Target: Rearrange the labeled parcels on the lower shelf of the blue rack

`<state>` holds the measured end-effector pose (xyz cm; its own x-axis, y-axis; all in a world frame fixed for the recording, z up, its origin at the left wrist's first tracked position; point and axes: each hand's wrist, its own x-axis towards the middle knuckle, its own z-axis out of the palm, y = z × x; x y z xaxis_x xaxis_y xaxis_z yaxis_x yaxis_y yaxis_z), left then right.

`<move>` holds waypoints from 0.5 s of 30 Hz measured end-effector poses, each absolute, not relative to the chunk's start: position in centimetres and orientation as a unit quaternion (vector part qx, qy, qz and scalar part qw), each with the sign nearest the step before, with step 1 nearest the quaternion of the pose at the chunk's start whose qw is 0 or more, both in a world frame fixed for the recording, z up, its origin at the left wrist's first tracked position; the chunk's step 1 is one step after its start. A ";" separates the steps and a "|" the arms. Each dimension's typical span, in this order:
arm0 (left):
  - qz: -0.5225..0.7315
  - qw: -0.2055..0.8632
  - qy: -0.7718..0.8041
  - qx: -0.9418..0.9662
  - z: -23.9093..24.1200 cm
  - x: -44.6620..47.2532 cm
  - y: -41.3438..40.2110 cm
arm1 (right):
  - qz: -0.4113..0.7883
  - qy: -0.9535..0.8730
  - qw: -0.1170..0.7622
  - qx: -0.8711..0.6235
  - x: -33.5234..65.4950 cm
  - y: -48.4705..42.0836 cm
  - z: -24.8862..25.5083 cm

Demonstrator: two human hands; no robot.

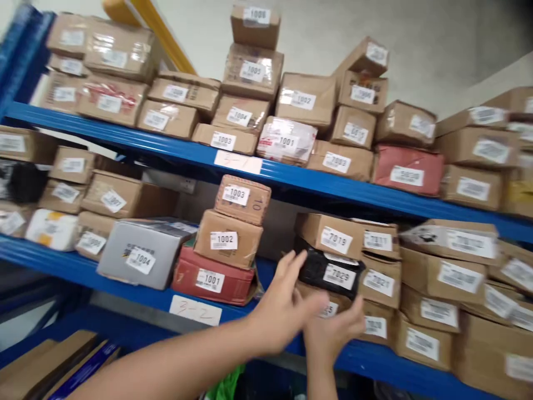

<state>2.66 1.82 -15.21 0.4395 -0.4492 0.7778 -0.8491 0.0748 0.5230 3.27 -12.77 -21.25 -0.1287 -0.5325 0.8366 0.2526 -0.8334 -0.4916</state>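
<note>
Both hands reach toward the middle shelf (pixel 137 291) of a blue rack, at a black parcel (pixel 328 271) labelled 7029 that sits wedged in a stack of cardboard boxes. The left hand (pixel 283 305) is spread wide, fingers fanned, its fingertips just at the parcel's left end; the right hand (pixel 335 330) comes up from below with fingers loosely curled and open under the parcel's lower edge, holding nothing as far as the blurred frame shows. To pull this parcel well, it seems wise to steady the box labelled 7019 (pixel 333 236) resting above it while sliding the black one straight outward, since a quick tug could tip the upper boxes off the shelf edge. A grip on both ends would suit it better than a pinch at one corner, because the wrapping looks soft and slack. The parcel is dark, glossy, apparently plastic-wrapped and rather flat, with a white label facing out; it lies on a brown box (pixel 333 305) whose label is partly hidden by the hands. To the left, apart from it, stands a stack numbered 1001, 1002 and 1003 (pixel 227 244).
</note>
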 end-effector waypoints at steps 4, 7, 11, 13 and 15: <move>0.316 0.432 -0.532 0.657 -21.7 -0.8 12.3 | -0.792 0.071 0.288 -0.534 2.5 -11.6 -21.8; 0.450 0.375 -0.438 0.682 -22.3 0.4 18.3 | -0.780 0.002 0.358 -0.513 2.4 -7.9 -22.2; 0.566 0.238 -0.321 0.721 -18.9 4.9 23.7 | -0.687 -0.025 0.297 -0.663 3.4 -0.5 -22.3; 0.587 0.158 -0.319 0.727 -17.4 7.2 26.2 | -0.669 -0.005 0.241 -0.703 4.3 2.6 -22.4; 0.598 0.085 -0.326 0.728 -16.8 9.0 28.8 | -0.660 0.021 0.207 -0.722 5.2 4.5 -22.5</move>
<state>8.99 28.80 -16.82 0.0734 -0.3733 0.9248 -0.5756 -0.7731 -0.2664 5.16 4.53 -22.48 0.1286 -0.3043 0.9439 0.2432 -0.9130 -0.3275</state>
